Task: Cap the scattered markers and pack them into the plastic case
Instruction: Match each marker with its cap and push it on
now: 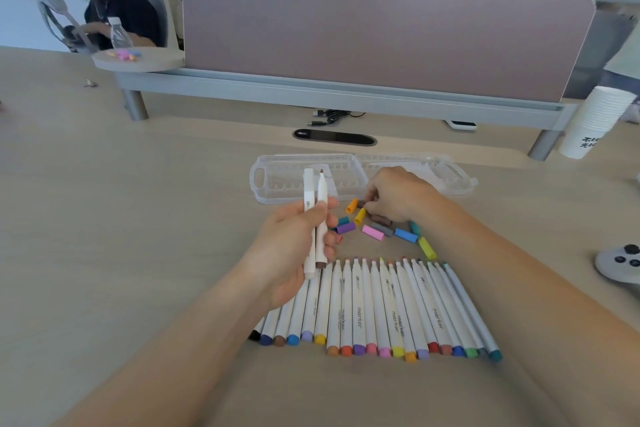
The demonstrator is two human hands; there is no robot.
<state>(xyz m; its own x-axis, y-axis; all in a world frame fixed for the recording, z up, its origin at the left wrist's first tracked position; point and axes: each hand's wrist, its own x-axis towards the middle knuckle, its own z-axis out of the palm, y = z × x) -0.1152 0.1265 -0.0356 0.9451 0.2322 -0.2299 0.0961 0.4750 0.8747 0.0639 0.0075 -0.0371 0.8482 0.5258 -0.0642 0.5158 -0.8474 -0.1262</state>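
Upright, two markers (320, 204) sit gripped in the left hand (294, 246); the right hand (398, 194) curls over loose caps (373, 232), its hold unclear.

An office — shared tabletop (104, 184) with a pink divider (381, 38), cable slot (334, 137), people at neighbouring desks.

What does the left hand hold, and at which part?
The left hand grips two markers around the middle of their barrels.
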